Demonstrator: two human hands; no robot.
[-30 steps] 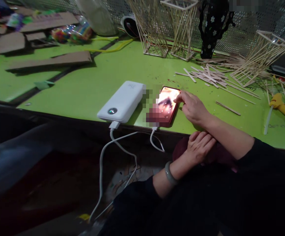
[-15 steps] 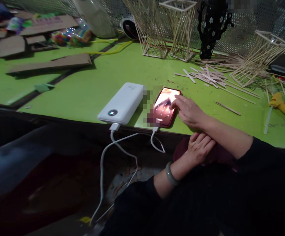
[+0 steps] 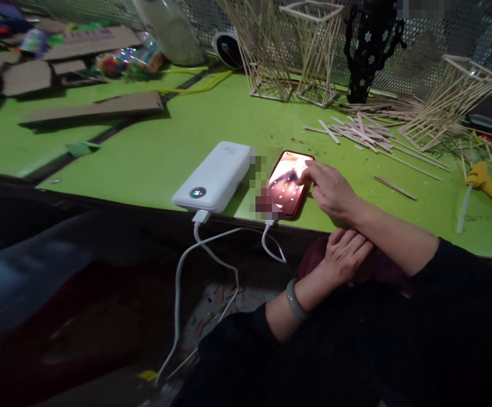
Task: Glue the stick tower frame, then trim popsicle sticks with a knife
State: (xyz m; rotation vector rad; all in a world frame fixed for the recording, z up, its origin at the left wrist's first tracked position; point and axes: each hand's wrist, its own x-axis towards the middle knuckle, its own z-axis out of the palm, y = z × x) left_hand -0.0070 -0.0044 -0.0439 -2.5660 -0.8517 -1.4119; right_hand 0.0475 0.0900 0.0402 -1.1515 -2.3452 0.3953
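A smartphone (image 3: 286,195) in a dark red case lies on the green table with its screen lit, showing a number keypad. Over the screen's right side reach the loosely bent fingers of my right hand (image 3: 331,190); whether they touch the glass I cannot tell. My left hand (image 3: 347,257), below the table edge, lies flat with outstretched fingers under my right forearm. A bangle (image 3: 295,299) circles the left wrist. Left of the phone sits a white power bank (image 3: 216,175) with a lit round display. A white cable (image 3: 177,294) hangs from its near end, and another cable end plugs into the phone.
Wooden sticks (image 3: 364,133) are scattered behind the phone, near stick frames (image 3: 313,68) and a black flowered vase (image 3: 362,56). A yellow glue gun (image 3: 485,180) lies at the right. Cardboard pieces (image 3: 97,110) cover the back left of the green table (image 3: 122,169).
The view has shifted slightly, so the table things appear a little further right. My right hand remains over the phone and my left hand stays under the right forearm.
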